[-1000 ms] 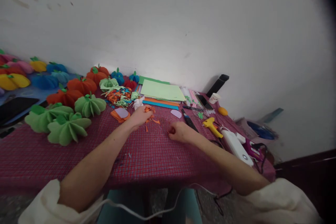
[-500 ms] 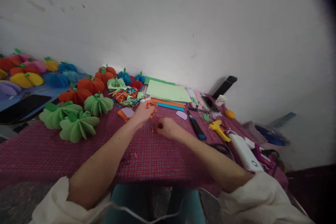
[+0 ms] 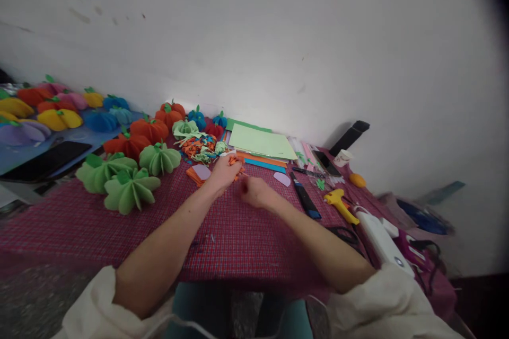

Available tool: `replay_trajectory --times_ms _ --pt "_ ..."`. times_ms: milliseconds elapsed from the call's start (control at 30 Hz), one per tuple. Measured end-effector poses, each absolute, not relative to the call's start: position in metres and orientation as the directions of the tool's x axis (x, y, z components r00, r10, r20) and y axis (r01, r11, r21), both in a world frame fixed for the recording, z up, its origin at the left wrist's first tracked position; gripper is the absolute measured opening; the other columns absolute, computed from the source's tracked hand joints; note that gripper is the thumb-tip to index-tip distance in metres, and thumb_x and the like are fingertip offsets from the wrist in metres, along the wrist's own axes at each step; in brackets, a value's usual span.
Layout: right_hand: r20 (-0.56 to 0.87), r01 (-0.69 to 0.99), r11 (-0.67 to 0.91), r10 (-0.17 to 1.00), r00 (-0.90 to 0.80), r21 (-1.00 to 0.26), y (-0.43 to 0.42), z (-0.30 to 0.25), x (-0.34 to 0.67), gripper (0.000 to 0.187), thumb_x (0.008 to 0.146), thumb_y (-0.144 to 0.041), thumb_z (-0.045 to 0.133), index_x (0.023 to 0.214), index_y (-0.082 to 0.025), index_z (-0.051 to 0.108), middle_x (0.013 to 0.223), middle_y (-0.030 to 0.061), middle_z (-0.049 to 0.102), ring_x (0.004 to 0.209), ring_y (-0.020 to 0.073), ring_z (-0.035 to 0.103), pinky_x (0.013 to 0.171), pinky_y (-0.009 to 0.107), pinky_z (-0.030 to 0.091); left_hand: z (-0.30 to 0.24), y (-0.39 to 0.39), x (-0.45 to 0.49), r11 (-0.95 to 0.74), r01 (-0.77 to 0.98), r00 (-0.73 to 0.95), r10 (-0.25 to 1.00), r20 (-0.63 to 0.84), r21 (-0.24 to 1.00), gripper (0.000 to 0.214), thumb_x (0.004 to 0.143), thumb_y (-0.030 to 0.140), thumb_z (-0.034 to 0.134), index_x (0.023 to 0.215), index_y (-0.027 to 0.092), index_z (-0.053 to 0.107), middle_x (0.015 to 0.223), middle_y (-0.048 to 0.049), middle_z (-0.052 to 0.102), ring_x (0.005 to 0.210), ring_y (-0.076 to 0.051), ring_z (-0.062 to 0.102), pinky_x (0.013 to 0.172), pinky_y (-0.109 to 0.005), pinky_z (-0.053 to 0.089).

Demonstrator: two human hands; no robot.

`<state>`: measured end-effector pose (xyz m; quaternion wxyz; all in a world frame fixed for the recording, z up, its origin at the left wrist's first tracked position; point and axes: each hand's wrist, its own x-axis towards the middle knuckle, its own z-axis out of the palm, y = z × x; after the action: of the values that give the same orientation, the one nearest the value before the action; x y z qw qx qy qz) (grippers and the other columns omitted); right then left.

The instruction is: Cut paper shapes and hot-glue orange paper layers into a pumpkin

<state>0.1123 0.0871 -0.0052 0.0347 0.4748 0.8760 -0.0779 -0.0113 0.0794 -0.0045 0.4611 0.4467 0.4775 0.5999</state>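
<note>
My left hand (image 3: 226, 174) is closed on orange paper scraps (image 3: 237, 163), crumpled bits showing at its fingertips. Close beside it, to the right and slightly nearer me, is my right hand (image 3: 256, 192). Its fingers are curled together and smeared by motion, and what they hold cannot be made out. A tangled heap of orange, green and blue paper shreds (image 3: 199, 147) lies just beyond my left hand. Left of that hand are orange cut pieces (image 3: 193, 176) with a lilac rounded piece (image 3: 202, 171) on top. Another lilac piece (image 3: 282, 178) rests to the right.
Paper sheets (image 3: 260, 141) are stacked at the back. Green paper pumpkins (image 3: 131, 189) stand at left, with orange ones (image 3: 149, 130) behind. To the right are a dark blue-ended cutter-like tool (image 3: 306, 198), a yellow glue gun (image 3: 341, 205), a white power strip (image 3: 379, 238) and a paper cup (image 3: 342, 157).
The view has swung a little left, so everything sits further right. My right hand has come nearer my left hand. The small orange strip between the hands no longer shows.
</note>
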Motion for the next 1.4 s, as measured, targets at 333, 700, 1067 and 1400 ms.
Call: replay_trajectory --times_ms 333,700,1067,1400 --pt "-0.188 0.906 0.408 0.887 -0.423 -0.116 0.139 -0.009 0.113 0.02 0.086 -0.028 0.053 0.096 -0.014 0.063 0.094 0.0058 0.065 0.084 0.0171 0.061 0.072 0.029 0.048 -0.005 0.081 -0.011 -0.129 -0.143 -0.21 0.973 0.097 0.981 0.005 0.07 0.015 0.051 0.073 0.016 0.054 0.055 0.0051 0.05 0.044 -0.006 0.043 0.042 -0.016 0.033" --pt "-0.239 0.882 0.345 0.872 -0.428 -0.322 0.152 -0.012 0.106 0.021 0.087 -0.03 0.054 0.1 -0.015 0.059 0.101 0.005 0.061 0.086 0.0162 0.06 0.075 0.034 0.051 -0.003 0.08 -0.009 -0.06 -0.245 -0.165 0.986 0.019 0.968 0.004 0.068 0.013 0.051 0.071 0.016 0.053 0.054 0.005 0.05 0.04 -0.005 0.043 0.039 -0.016 0.031" --pt "0.041 0.461 0.283 0.883 -0.467 -0.841 0.106 -0.017 0.132 0.019 0.076 -0.029 0.042 0.077 -0.015 0.055 0.07 -0.0002 0.06 0.057 0.0072 0.054 0.057 0.018 0.046 -0.021 0.085 0.001 -0.004 -0.376 -0.104 0.994 -0.037 0.927 0.013 0.071 0.025 0.059 0.069 0.016 0.05 0.052 0.0054 0.05 0.04 -0.005 0.044 0.038 -0.017 0.029" --pt "0.259 0.425 0.447 0.865 -0.43 -0.787 0.098 -0.011 0.125 0.015 0.073 -0.022 0.048 0.072 -0.016 0.063 0.07 -0.0007 0.063 0.065 0.0113 0.056 0.064 0.021 0.042 -0.029 0.082 0.008 0.087 -0.469 -0.022 0.994 -0.11 0.879 0.031 0.076 0.047 0.054 0.065 0.018 0.047 0.048 0.0078 0.043 0.037 -0.006 0.04 0.035 -0.017 0.029"
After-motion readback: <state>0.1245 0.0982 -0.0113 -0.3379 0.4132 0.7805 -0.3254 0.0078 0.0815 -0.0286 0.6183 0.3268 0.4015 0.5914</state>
